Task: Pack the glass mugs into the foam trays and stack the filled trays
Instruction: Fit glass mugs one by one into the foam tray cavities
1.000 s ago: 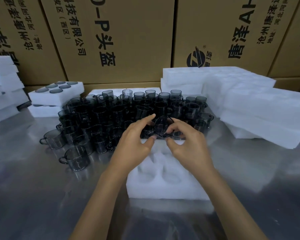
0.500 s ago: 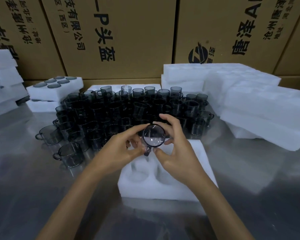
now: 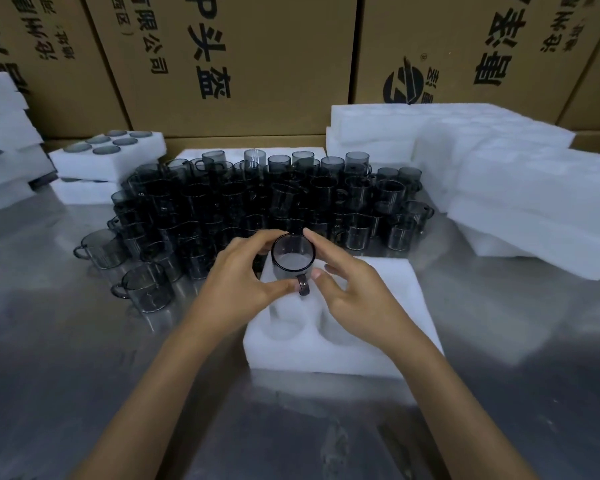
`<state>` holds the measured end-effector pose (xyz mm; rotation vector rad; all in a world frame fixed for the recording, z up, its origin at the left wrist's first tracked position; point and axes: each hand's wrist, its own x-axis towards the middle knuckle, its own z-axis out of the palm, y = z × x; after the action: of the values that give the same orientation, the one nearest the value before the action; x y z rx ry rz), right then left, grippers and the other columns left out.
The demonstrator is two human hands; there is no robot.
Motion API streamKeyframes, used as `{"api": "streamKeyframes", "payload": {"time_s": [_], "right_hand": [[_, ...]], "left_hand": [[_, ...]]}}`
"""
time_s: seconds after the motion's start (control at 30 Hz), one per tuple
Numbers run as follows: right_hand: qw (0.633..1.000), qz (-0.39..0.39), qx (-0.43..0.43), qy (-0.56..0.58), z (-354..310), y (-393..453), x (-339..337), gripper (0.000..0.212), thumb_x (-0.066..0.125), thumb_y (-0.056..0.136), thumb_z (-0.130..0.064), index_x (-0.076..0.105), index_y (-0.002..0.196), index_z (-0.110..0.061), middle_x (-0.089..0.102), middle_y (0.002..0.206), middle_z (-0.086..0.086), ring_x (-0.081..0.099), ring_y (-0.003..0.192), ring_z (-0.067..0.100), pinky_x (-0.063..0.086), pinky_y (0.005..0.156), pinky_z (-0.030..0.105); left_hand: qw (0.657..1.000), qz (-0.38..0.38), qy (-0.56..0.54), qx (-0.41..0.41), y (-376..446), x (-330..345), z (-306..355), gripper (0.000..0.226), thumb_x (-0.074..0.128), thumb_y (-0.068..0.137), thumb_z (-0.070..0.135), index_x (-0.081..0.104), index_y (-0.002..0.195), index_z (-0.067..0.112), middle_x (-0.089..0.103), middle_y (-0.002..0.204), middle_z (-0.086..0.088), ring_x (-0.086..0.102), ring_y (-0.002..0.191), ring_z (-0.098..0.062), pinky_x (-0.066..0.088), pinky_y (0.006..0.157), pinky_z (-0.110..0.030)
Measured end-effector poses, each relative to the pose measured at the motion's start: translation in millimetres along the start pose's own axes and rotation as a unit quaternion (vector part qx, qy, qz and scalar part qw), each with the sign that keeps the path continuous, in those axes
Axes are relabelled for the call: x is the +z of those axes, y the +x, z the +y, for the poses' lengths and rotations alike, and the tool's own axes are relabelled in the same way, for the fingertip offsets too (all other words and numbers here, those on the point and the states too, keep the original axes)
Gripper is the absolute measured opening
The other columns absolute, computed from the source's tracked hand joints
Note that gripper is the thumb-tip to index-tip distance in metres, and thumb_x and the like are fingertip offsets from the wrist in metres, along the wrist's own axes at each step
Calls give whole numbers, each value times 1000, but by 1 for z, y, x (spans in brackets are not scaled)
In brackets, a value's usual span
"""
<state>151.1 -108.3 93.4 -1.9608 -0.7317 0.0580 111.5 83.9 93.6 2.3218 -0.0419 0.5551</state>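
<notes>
While you look down at the shiny metal table (image 3: 49,358), the far left edge shows a leaning pile of plain white foam slabs (image 3: 0,133). Just right of it sit two stacked white foam trays (image 3: 108,161), the top one with smoky glass rims showing in its round pockets. Next comes the big crowd of dark smoky glass mugs (image 3: 257,199), standing upright and packed close together across the middle of the table, with a few loose ones at its near left corner.

Your left hand (image 3: 238,282) reaches in from below, its fingers curled round the left side of a single smoky glass mug with a dark handle (image 3: 293,259), thumb tip meeting the glass near the handle. The mug is upright, mouth towards you, handle pointing back at you, and it is held over the far left pocket of the white foam tray with round pockets (image 3: 388,282) that lies just in front of the mug crowd; whether its base sits in the pocket yet, you cannot tell. Your right hand (image 3: 355,299) cups the mug's right side, index finger lying along the rim and thumb tip beside the handle. The two nearer pockets of that tray hold nothing.

Further right lies a wide heap of white foam trays (image 3: 520,188), stacked and overlapping. Brown cardboard boxes with black print (image 3: 243,57) form the wall behind everything.
</notes>
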Motion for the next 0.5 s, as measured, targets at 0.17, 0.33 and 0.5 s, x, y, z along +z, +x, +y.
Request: {"api": "streamKeyframes", "payload": {"time_s": [0.17,0.33,0.5], "right_hand": [[997,-24,22,-73,3,1,3,58,44,104,-21,24,154,-43,34,157,-11,25,146,8,22,115,16],[990,-50,40,-123,2,2,3,57,38,105,-21,20,156,-40,33,157,-4,18,148,13,19,120,31],[983,-63,12,-174,0,0,4,50,36,105,-20,30,154,-33,28,160,-13,9,144,-3,8,112,19]], "left_hand": [[999,-49,1,-9,0,-3,0,60,77,64,57,52,118,50,48,105,45,44,111,11,37,86,-13],[993,-101,-45,-37,2,-7,-3,63,67,84,48,42,142,46,49,131,34,41,128,5,35,104,-26],[994,-94,-41,-31,1,-4,-4,34,60,96,32,62,130,35,51,136,27,42,132,2,35,113,-36]]}}
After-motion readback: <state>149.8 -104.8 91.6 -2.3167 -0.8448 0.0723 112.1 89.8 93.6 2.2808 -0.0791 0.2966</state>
